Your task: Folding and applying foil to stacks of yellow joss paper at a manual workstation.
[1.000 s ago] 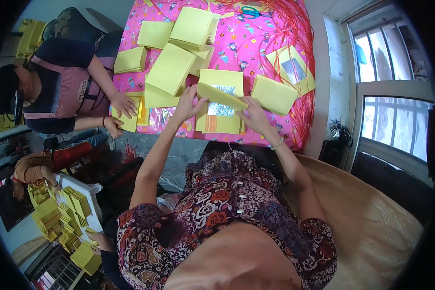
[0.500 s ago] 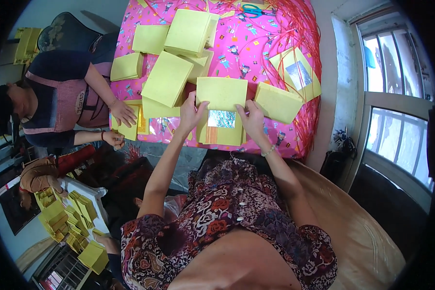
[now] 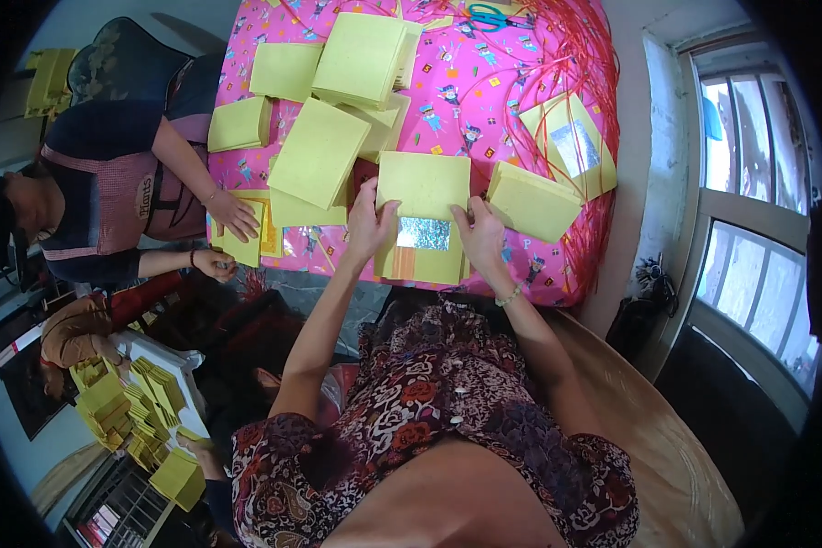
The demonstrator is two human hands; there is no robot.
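Between my hands is a yellow paper stack (image 3: pixel 425 185), gripped at its two near corners. My left hand (image 3: pixel 370 226) closes on the left corner, thumb on top, and my right hand (image 3: pixel 482 239) closes on the right corner in the same way. Whether it is one sheet or many cannot be made out. Beneath its near edge lies another yellow paper stack (image 3: pixel 443 268), topped by a shiny silver foil patch (image 3: pixel 425 235) and an orange strip. A further yellow paper bundle (image 3: pixel 532 203) lies just right of my right hand.
Several yellow stacks (image 3: pixel 320 155) cover the left of the pink patterned tablecloth (image 3: pixel 443 128). Red strings (image 3: pixel 594 119) hang along its right side. Teal-handled scissors (image 3: pixel 489 16) lie at the far edge. On the left, a co-worker's hand (image 3: pixel 236 216) rests on yellow paper.
My hands keep their hold on the yellow paper stack, which hardly moves. The whole view has shifted slightly. The co-worker's hands stay at the left edge.
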